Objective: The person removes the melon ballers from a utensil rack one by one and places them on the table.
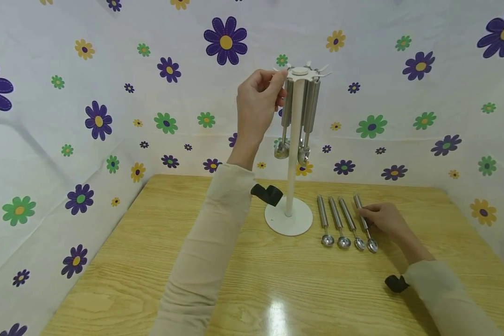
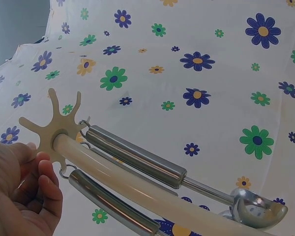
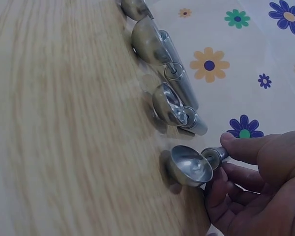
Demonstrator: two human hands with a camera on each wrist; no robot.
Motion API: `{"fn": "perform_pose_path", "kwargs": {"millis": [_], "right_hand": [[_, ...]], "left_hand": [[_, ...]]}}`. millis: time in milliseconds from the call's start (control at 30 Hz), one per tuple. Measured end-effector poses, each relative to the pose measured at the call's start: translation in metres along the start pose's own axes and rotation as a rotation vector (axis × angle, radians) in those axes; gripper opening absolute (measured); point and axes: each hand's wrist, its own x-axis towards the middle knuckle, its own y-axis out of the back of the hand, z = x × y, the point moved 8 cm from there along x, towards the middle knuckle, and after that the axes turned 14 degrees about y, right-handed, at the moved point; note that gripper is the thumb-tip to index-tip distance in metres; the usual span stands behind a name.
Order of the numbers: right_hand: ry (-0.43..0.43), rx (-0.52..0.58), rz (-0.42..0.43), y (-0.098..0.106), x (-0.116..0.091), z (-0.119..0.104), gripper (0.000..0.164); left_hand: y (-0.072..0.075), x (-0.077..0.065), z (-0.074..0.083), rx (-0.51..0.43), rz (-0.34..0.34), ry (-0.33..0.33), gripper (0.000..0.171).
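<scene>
A white stand (image 1: 293,168) with a round base stands on the wooden table. My left hand (image 1: 258,95) pinches one arm of its star-shaped hook top (image 2: 56,120). Several steel scoops hang from the hooks; one hanging scoop (image 2: 137,152) shows its half-round bowl in the left wrist view. To the right of the base, a row of steel scoops lies with bowls toward me. My right hand (image 1: 386,219) grips the handle of the rightmost scoop (image 3: 191,166) between thumb and fingers. Its bowl is on or just above the table; I cannot tell which.
Left of the held scoop lie three others: a near one (image 1: 348,219), a middle one (image 1: 336,214) and one by the base (image 1: 322,212). A flower-patterned cloth (image 1: 185,93) hangs behind the table (image 1: 151,280). Black straps sit at both sleeve cuffs.
</scene>
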Motion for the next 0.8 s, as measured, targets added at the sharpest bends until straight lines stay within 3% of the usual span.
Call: {"fn": "perform_pose_path", "kwargs": {"millis": [333,800], "right_hand": [[-0.001,-0.076,0.026,-0.0028,0.002,-0.0019,0.045],[-0.014,-0.05,0.032,-0.0053,0.002,-0.0016,0.045]], "left_hand": [[0.0,-0.0015,0.0001,-0.011,0.002,0.005,0.016],[0.0004,-0.0023,0.0006,0.003,0.011,0.008,0.017]]}}
